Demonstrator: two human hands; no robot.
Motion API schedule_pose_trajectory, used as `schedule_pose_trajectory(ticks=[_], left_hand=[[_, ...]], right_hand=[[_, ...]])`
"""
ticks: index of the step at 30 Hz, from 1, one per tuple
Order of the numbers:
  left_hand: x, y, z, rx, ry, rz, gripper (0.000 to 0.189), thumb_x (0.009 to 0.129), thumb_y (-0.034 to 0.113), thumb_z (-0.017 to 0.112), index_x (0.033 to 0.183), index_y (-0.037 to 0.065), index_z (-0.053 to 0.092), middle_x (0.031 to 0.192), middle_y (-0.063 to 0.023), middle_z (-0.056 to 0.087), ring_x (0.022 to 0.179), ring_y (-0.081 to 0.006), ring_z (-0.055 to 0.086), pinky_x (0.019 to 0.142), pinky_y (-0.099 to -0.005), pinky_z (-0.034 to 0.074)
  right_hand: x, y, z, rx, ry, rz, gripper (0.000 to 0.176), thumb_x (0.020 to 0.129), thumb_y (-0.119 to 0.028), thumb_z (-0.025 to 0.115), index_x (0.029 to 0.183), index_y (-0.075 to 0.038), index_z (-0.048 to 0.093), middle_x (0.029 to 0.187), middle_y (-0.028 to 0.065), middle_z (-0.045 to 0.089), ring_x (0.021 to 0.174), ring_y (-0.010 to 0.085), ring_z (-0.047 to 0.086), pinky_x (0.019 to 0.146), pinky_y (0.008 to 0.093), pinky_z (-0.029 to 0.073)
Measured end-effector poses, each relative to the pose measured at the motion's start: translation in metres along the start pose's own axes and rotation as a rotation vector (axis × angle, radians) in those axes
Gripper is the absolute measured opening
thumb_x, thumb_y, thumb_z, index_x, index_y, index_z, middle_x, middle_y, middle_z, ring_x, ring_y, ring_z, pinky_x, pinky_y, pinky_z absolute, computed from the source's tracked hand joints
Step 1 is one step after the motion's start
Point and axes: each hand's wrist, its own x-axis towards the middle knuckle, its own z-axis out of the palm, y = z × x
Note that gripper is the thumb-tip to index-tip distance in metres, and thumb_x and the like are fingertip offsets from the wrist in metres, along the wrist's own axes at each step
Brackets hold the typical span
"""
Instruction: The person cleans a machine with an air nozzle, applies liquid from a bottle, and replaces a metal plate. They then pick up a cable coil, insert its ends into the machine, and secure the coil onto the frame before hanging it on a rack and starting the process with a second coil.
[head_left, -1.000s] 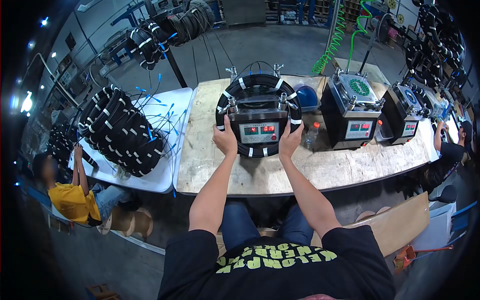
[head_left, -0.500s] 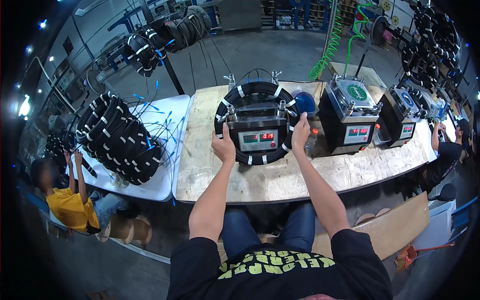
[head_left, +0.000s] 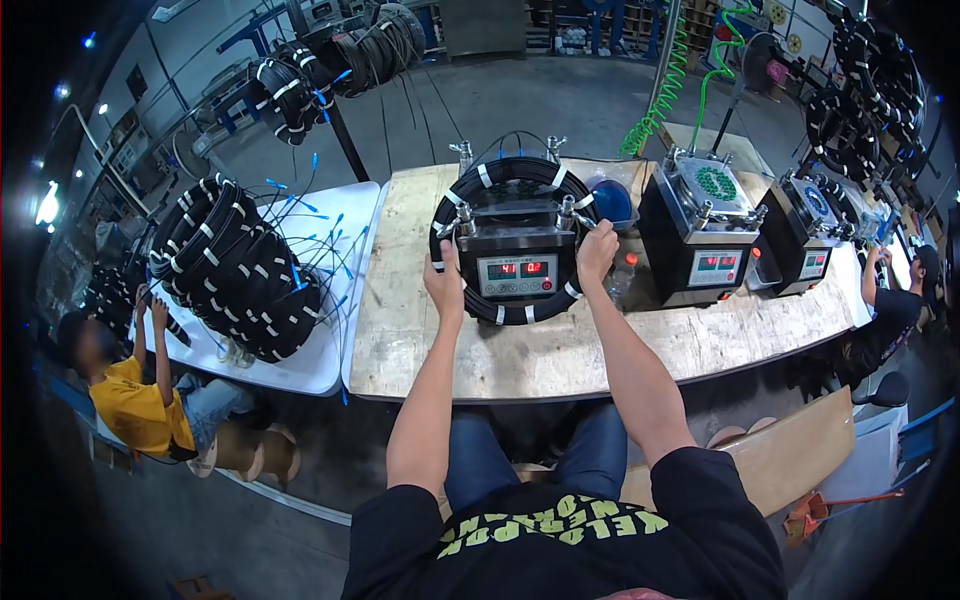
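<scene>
A coil of black cable [head_left: 515, 314] bound with white ties is held upright, like a ring, in front of a black polishing machine [head_left: 512, 243]. My left hand [head_left: 445, 285] is closed on the coil's left side. My right hand [head_left: 597, 255] grips its right side, fingers curled over the cable. Through the ring shows the machine's panel [head_left: 517, 276], lit with red digits. Metal clamp posts [head_left: 465, 217] stand at the machine's corners. Thin leads with blue tips rise behind the coil's top.
A pile of tied cable coils [head_left: 235, 270] sits on a white table [head_left: 300, 375] to the left. Two similar machines [head_left: 715, 240] stand right, past a blue bowl [head_left: 608, 203] and a bottle [head_left: 627, 275]. Seated people [head_left: 145, 410] work on both sides.
The panel reading has changed, its left number going from 1 to 41. My right hand's fingers have shifted slightly on the coil, which stays nearly in place.
</scene>
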Motion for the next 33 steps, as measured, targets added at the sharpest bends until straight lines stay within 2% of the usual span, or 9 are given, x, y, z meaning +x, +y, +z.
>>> schedule_pose_trajectory(ticks=[4,9,15,16,18,21,23,24,33], left_hand=[[0.018,0.008,-0.013,-0.126,-0.114,-0.294,0.087,0.102,0.076,0.031,0.080,-0.003,0.062,0.072,-0.0071,0.060,0.072,-0.0208,0.054,0.073,-0.0384,0.044],[0.062,0.022,-0.002,0.104,-0.100,-0.092,0.092,0.101,0.077,0.028,0.069,-0.006,0.051,0.067,-0.0117,0.055,0.068,-0.0258,0.049,0.070,-0.0447,0.042],[0.049,0.056,0.005,0.106,-0.122,-0.024,0.084,0.106,0.069,0.031,0.059,0.000,0.044,0.054,-0.0092,0.047,0.050,-0.0215,0.055,0.052,-0.0418,0.046],[0.053,0.046,0.009,0.078,-0.099,0.044,0.080,0.109,0.060,0.031,0.057,0.001,0.043,0.047,-0.0093,0.044,0.039,-0.0241,0.054,0.041,-0.0407,0.044],[0.058,0.033,0.011,0.100,-0.114,0.060,0.078,0.111,0.055,0.028,0.059,0.000,0.047,0.047,-0.0100,0.047,0.040,-0.0245,0.055,0.043,-0.0408,0.045],[0.061,0.030,0.011,0.092,-0.112,0.065,0.075,0.113,0.048,0.026,0.058,0.001,0.048,0.046,-0.0102,0.048,0.038,-0.0246,0.053,0.040,-0.0394,0.044],[0.063,0.026,0.011,0.033,-0.149,-0.001,0.073,0.112,0.046,0.027,0.059,0.002,0.048,0.046,-0.0098,0.048,0.037,-0.0238,0.052,0.039,-0.0386,0.043],[0.064,0.025,0.010,0.007,-0.160,-0.019,0.071,0.112,0.046,0.028,0.059,0.003,0.047,0.046,-0.0092,0.047,0.037,-0.0232,0.051,0.038,-0.0380,0.043],[0.068,0.021,0.007,-0.140,-0.234,-0.116,0.058,0.110,0.045,0.037,0.065,0.008,0.045,0.054,-0.0024,0.044,0.042,-0.0164,0.047,0.041,-0.0341,0.041]], right_hand=[[0.007,0.011,0.008,0.013,-0.005,-0.012,0.071,0.107,-0.049,0.024,0.112,0.008,0.064,0.122,0.0354,0.061,0.116,0.0538,0.055,0.102,0.0594,0.041],[0.013,0.021,0.010,0.066,-0.031,-0.068,0.068,0.108,-0.048,0.026,0.115,0.008,0.062,0.127,0.0355,0.059,0.118,0.0530,0.054,0.105,0.0583,0.040],[0.009,0.015,-0.004,0.233,-0.104,-0.162,0.066,0.109,-0.043,0.032,0.088,0.012,0.062,0.084,0.0287,0.065,0.086,0.0454,0.064,0.080,0.0543,0.046],[0.018,0.022,0.000,0.268,-0.135,-0.162,0.066,0.109,-0.043,0.033,0.087,0.013,0.061,0.082,0.0285,0.065,0.084,0.0441,0.064,0.079,0.0535,0.046],[0.049,0.057,0.021,0.329,-0.220,-0.156,0.065,0.109,-0.043,0.034,0.089,0.014,0.061,0.083,0.0288,0.065,0.084,0.0417,0.064,0.078,0.0520,0.046],[0.087,0.079,0.032,0.329,-0.367,-0.124,0.069,0.108,-0.053,0.037,0.094,0.009,0.060,0.088,0.0207,0.063,0.086,0.0310,0.060,0.083,0.0438,0.045],[0.086,0.041,0.006,0.245,-0.412,-0.240,0.068,0.107,-0.061,0.038,0.093,0.001,0.060,0.083,0.0037,0.057,0.086,0.0161,0.056,0.083,0.0344,0.044],[0.097,0.031,0.005,0.277,-0.521,-0.288,0.067,0.107,-0.062,0.039,0.095,0.000,0.062,0.088,0.0051,0.059,0.087,0.0154,0.051,0.085,0.0329,0.043],[0.084,-0.065,0.016,0.005,-0.617,-0.447,0.083,0.104,-0.067,0.039,0.119,0.010,0.066,0.110,0.0236,0.069,0.106,0.0296,0.062,0.102,0.0377,0.043]])
